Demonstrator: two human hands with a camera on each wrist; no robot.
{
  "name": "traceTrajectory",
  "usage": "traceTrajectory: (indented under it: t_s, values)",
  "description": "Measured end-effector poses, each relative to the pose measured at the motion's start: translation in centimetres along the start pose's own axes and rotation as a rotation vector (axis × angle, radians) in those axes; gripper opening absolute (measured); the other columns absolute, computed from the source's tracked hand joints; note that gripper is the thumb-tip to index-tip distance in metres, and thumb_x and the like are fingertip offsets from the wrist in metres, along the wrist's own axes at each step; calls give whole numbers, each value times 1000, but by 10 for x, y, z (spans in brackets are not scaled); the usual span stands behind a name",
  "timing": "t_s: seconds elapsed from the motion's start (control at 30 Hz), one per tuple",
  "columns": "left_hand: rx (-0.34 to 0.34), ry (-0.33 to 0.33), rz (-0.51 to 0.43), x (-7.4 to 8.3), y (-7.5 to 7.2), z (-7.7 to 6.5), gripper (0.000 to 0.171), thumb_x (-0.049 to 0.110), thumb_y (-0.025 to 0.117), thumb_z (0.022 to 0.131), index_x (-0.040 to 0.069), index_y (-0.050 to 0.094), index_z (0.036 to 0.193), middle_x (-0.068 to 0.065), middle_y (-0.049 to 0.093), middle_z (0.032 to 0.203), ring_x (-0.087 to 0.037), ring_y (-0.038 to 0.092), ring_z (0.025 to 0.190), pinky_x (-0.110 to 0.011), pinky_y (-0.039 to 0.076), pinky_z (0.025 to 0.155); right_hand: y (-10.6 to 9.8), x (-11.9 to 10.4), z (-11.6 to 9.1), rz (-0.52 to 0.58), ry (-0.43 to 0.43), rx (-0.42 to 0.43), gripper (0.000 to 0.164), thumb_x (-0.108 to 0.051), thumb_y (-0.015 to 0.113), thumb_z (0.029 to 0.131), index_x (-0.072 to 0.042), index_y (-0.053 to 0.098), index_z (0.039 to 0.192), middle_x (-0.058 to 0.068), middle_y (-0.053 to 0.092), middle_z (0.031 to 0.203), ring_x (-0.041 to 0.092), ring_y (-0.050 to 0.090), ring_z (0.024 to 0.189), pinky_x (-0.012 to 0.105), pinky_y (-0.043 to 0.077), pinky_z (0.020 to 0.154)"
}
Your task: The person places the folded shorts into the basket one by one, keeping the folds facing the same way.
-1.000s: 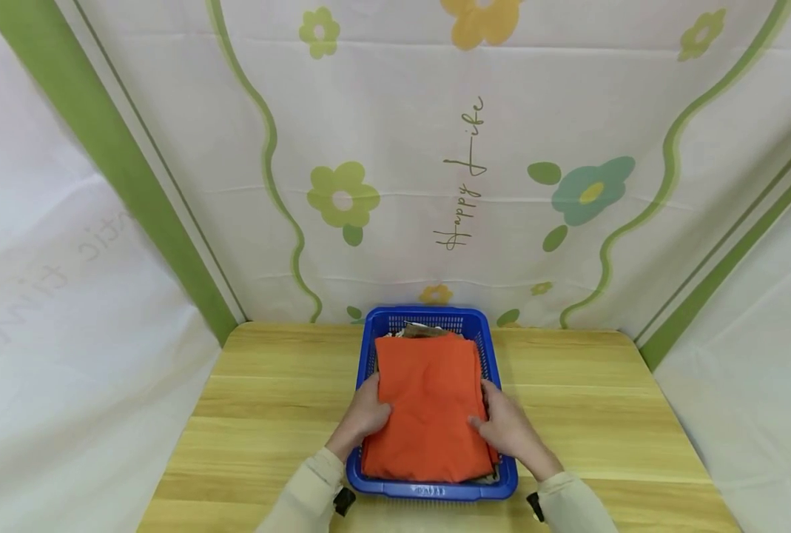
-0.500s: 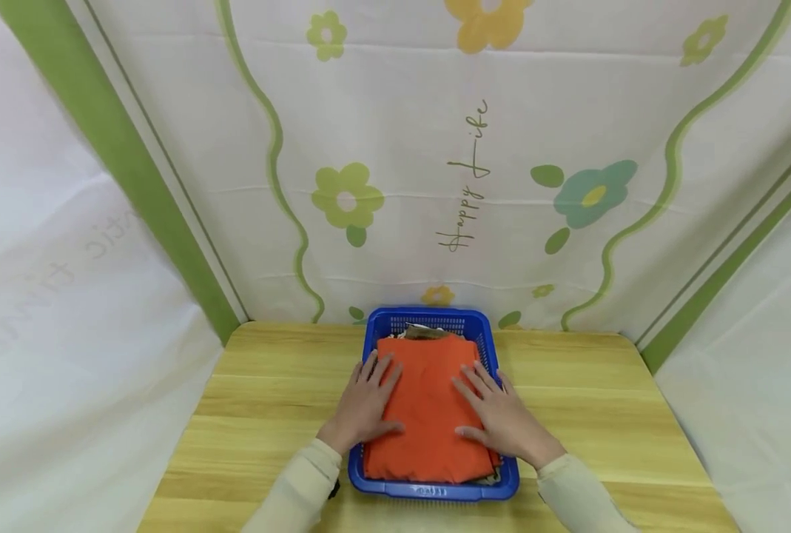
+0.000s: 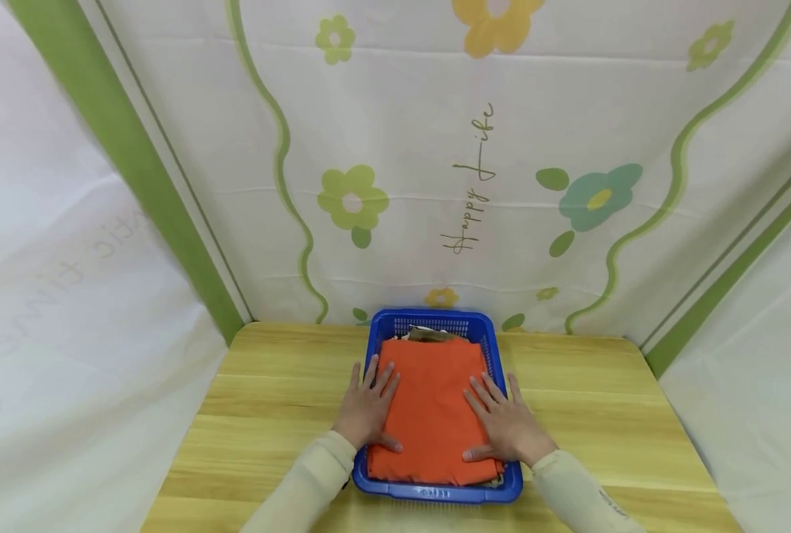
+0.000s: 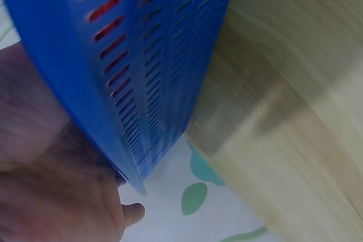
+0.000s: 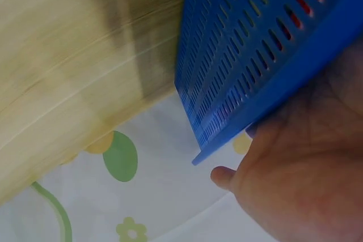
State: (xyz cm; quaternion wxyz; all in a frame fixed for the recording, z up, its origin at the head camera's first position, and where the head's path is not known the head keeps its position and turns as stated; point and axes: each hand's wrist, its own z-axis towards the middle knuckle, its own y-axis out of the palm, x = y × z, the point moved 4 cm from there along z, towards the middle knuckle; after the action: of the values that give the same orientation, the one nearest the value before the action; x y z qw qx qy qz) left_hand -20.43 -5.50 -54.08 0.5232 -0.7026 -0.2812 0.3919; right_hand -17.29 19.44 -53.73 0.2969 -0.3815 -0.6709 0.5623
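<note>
Folded orange cloth [image 3: 431, 407] lies flat on top of the pile in a blue plastic basket [image 3: 437, 491]. My left hand [image 3: 363, 409] rests across the basket's left rim with spread, straight fingers, its thumb on the cloth's left edge. Over the right rim lies my right hand [image 3: 507, 423], fingers also spread, their tips and the thumb touching the cloth. Neither hand grips anything. Both wrist views look along the outside of the slotted basket wall [image 4: 153, 66], where orange shows through some slots. Beneath the orange cloth, a brownish folded fabric [image 3: 428, 334] peeks out at the back.
The basket stands on a light wooden table [image 3: 268, 414], close to its back edge. Behind it hangs a white curtain [image 3: 408, 141] printed with flowers and lettering. More white sheeting [image 3: 82, 296] borders the table at the left and right.
Both hands have gone from holding the cloth's sides to lying spread over its edges and the basket rims. In the last half second they have shifted slightly outward. The cloth stays in the basket.
</note>
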Motion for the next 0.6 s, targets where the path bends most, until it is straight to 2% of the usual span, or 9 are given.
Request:
traceTrajectory:
  t_s: [0.13,0.33,0.47,0.53,0.6]
  values:
    - [-23,-9,71,3,-2,0,127,97,55,61,20,35,160,-5,27,166,-40,16,153,-59,20,119,0,-2,1,-55,29,-32,111,-82,59,78,-5,40,155,18,29,163,40,21,151,71,1,116]
    - [-30,-11,76,4,-3,-2,127,97,56,61,21,35,160,-5,28,166,-40,16,153,-59,21,119,4,-1,3,-59,39,-48,110,-81,60,77,-6,41,155,17,29,164,38,19,152,69,-1,116]
    - [-23,-7,54,5,1,0,128,98,55,60,20,34,160,-5,27,166,-41,15,153,-60,20,119,8,2,2,58,6,15,107,-78,62,79,-2,43,153,22,29,162,44,20,151,72,-8,113]
    - [-4,-3,-18,3,3,0,126,95,57,63,18,34,160,-8,27,166,-42,14,152,-61,19,119,6,3,-1,161,-8,80,101,-71,65,83,-1,44,152,24,31,160,46,21,149,74,-8,111]
    - [46,-12,-139,0,2,0,119,89,61,69,14,37,159,-12,30,164,-43,16,152,-63,19,118,0,3,-4,261,-14,169,92,-63,68,87,0,45,151,25,34,159,48,24,147,77,-3,109]
